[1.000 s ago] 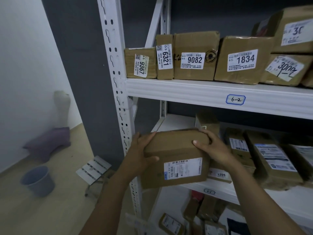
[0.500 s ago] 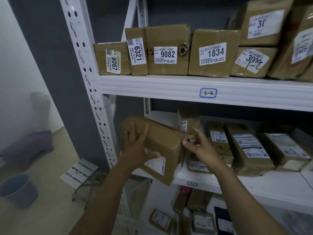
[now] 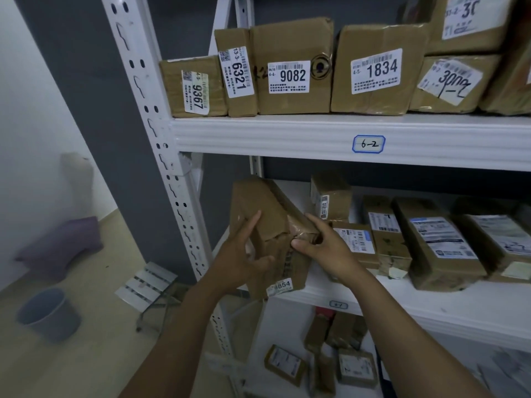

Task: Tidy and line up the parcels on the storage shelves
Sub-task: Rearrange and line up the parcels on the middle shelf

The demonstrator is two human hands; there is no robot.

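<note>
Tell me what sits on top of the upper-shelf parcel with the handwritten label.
A brown parcel whose label starts with 3 rests on the handwritten-label parcel. The frame cuts its top, hiding anything higher.

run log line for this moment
left hand grips brown cardboard parcel | right hand pinches its top edge | parcel tilted, left end of white metal shelf

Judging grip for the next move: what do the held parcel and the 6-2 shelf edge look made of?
Held parcel: brown cardboard, apparently, wrapped in glossy clear tape; creased corners, shiny wrinkles. 6-2 shelf edge: probably white-painted metal; smooth ribbed face.
</note>
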